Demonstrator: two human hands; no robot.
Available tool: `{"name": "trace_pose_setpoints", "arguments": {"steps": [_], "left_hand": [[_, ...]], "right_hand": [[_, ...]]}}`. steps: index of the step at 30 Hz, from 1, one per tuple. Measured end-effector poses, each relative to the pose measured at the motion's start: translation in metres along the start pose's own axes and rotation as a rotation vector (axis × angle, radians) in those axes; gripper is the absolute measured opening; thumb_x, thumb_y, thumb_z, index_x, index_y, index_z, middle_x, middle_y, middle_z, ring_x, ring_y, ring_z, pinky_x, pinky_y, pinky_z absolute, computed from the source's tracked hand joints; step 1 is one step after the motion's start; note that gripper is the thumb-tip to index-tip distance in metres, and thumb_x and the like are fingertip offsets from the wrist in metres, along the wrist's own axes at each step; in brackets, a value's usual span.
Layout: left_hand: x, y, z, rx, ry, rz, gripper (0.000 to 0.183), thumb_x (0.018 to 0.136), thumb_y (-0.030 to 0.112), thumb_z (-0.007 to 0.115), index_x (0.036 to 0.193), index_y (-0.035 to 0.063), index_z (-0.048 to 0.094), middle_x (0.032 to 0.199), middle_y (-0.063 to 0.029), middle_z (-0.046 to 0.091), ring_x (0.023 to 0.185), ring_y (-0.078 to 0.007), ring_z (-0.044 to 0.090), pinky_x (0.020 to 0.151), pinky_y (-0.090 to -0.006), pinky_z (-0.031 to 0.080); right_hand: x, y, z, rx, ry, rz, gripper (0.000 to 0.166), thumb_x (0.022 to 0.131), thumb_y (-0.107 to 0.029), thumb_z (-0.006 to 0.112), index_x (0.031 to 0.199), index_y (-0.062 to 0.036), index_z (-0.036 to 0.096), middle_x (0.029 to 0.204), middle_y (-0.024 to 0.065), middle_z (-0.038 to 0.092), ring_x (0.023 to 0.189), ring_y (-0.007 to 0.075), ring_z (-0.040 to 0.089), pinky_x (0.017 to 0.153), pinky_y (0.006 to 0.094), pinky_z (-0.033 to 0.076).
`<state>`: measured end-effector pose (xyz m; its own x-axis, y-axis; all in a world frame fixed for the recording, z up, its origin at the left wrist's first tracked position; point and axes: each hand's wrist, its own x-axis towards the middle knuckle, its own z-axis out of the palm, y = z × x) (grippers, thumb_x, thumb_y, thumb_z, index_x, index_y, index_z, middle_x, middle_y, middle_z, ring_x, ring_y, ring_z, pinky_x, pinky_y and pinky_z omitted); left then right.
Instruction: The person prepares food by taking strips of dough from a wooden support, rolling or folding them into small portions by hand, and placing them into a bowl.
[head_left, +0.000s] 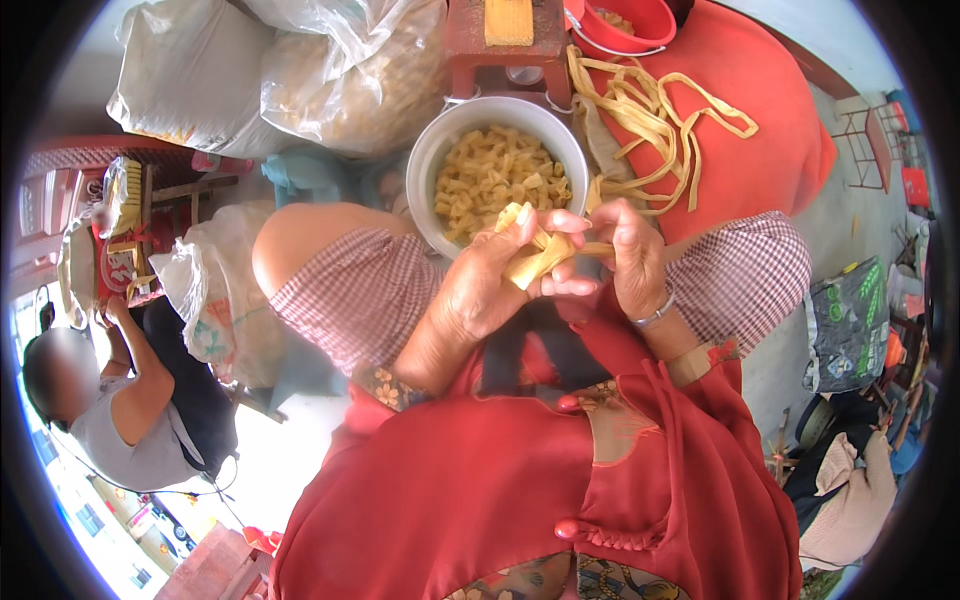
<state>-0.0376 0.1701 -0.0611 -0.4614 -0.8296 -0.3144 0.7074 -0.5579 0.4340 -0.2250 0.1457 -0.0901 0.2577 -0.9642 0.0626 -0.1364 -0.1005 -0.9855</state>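
A flat yellow strip (541, 259) is looped and folded around the fingers of my left hand (491, 274), which grips it between thumb and fingers. Its narrow end runs across to my right hand (636, 259), pinched between thumb and fingers. Both hands are above my lap, at the near rim of a round metal pot (420, 180). Many short, folded yellow pieces (499, 176) lie in the pot. Long loose strips of the same material (675, 142) are spread over a red cloth (750, 172) to the right of the pot.
A dark red stool (469, 49) carrying a wooden block (508, 22) stands behind the pot. A red bucket (626, 45) is to its right, a full clear plastic bag (352, 90) to its left. Another person (142, 405) sits at the far left. A printed dark sack (847, 326) is on the right.
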Motion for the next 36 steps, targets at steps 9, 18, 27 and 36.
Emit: {"name": "trace_pose_setpoints", "arguments": {"steps": [9, 18, 27, 36], "left_hand": [[-0.006, 0.003, -0.012, -0.166, 0.024, 0.01, 0.046, 0.095, 0.037, 0.05, 0.107, -0.0073, 0.057, 0.101, -0.0128, 0.057, 0.07, -0.0167, 0.049, 0.077, -0.0463, 0.055], [-0.012, 0.009, -0.025, -0.261, 0.018, 0.063, 0.044, 0.098, 0.034, 0.044, 0.107, -0.0072, 0.057, 0.103, -0.0122, 0.056, 0.068, -0.0159, 0.045, 0.074, -0.0429, 0.05], [-0.004, 0.012, -0.015, 0.003, 0.158, 0.14, 0.052, 0.097, 0.043, 0.044, 0.108, -0.0057, 0.056, 0.096, -0.0119, 0.057, 0.071, -0.0157, 0.053, 0.067, -0.0378, 0.056], [0.001, 0.016, -0.021, 0.377, 0.312, 0.038, 0.031, 0.093, 0.027, 0.057, 0.103, -0.003, 0.059, 0.074, -0.0059, 0.057, 0.046, -0.0072, 0.044, 0.046, -0.0227, 0.048]], "right_hand": [[-0.005, -0.005, -0.01, -0.091, -0.013, -0.009, 0.03, 0.095, -0.024, 0.047, 0.079, -0.0006, 0.056, 0.064, 0.0083, 0.049, 0.056, 0.0182, 0.048, 0.054, 0.0305, 0.039], [-0.013, -0.007, -0.021, -0.201, -0.033, -0.022, 0.017, 0.089, -0.011, 0.052, 0.076, -0.0002, 0.055, 0.066, 0.0109, 0.052, 0.056, 0.0219, 0.051, 0.055, 0.0319, 0.041], [-0.007, -0.001, -0.016, -0.285, -0.063, 0.006, 0.016, 0.084, -0.014, 0.064, 0.083, 0.0009, 0.057, 0.065, 0.0121, 0.055, 0.055, 0.0238, 0.051, 0.055, 0.0327, 0.042], [0.005, 0.001, -0.009, -0.258, -0.251, 0.027, 0.023, 0.089, -0.02, 0.059, 0.096, 0.0021, 0.057, 0.071, 0.0141, 0.057, 0.065, 0.0235, 0.056, 0.062, 0.0307, 0.045]]}}
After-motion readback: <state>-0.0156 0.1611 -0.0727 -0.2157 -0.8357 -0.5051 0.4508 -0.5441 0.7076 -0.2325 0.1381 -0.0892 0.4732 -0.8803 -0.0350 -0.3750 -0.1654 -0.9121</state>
